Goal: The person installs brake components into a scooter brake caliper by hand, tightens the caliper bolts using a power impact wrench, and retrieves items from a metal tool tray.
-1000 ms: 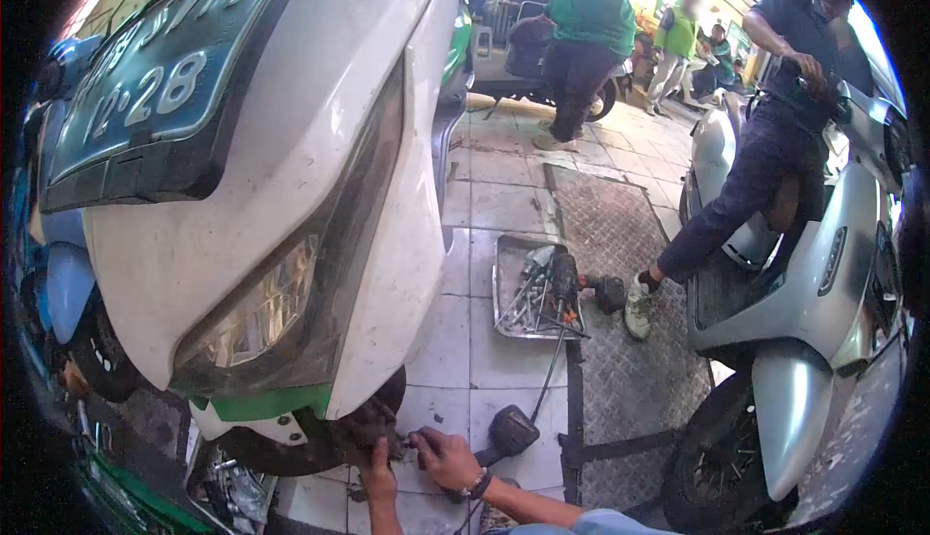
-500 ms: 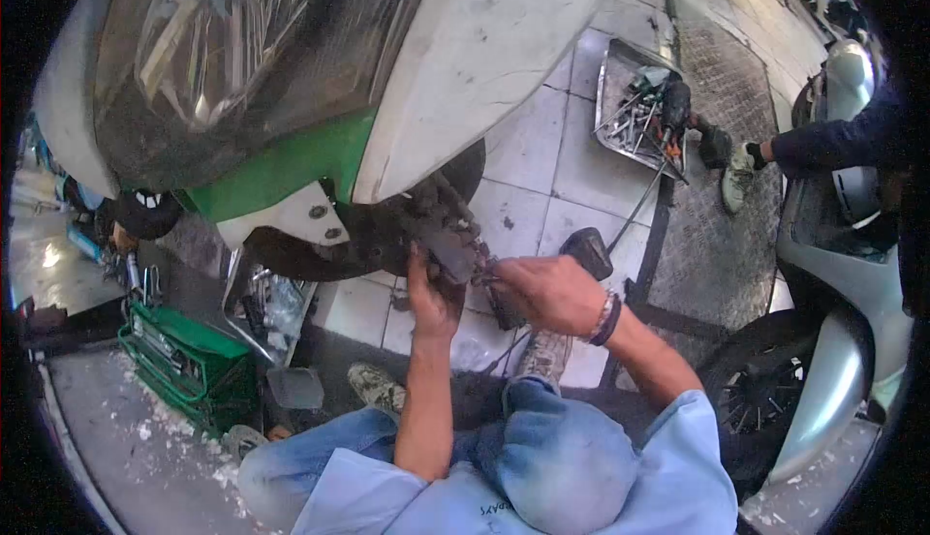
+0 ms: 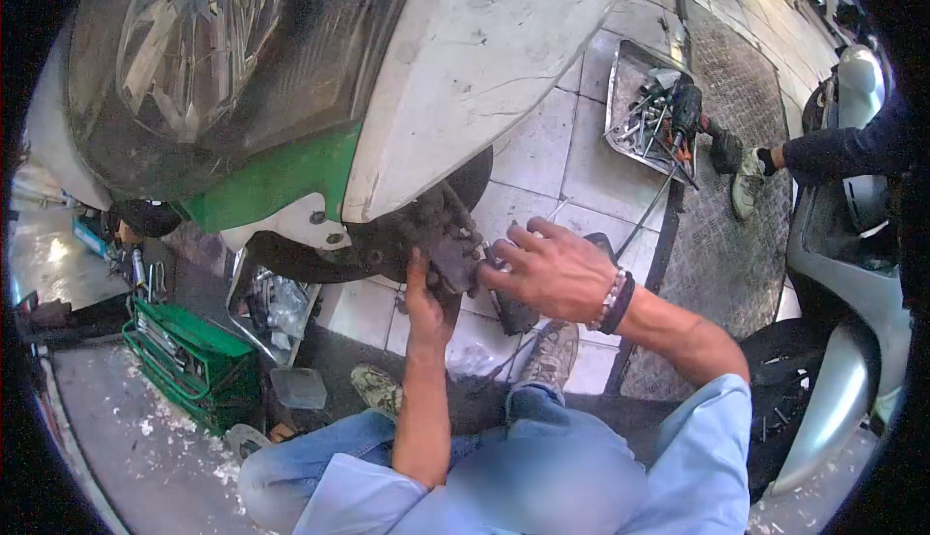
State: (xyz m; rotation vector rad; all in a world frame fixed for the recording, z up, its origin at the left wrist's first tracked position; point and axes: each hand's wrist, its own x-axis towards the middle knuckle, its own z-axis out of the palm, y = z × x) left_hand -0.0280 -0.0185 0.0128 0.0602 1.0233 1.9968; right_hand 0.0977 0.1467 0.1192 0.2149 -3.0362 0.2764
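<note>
Left hand (image 3: 427, 307) clasps a grimy part (image 3: 453, 260) beside the wheel (image 3: 476, 179) — and the right hand (image 3: 557, 275) curls at the part's edge, grip pinching or not, I can't tell!

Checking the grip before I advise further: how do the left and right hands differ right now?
Pose: the left hand holds the dark metal part, fingers mostly hidden; the right hand has its fingers bent and spread at the part's right side. Whether it pinches anything is unclear.
Direction: the left hand reaches straight ahead; the right hand comes in from the right.
Wrist: the left is bare; the right wears wrist bands.
Shared: both are ungloved.
</note>
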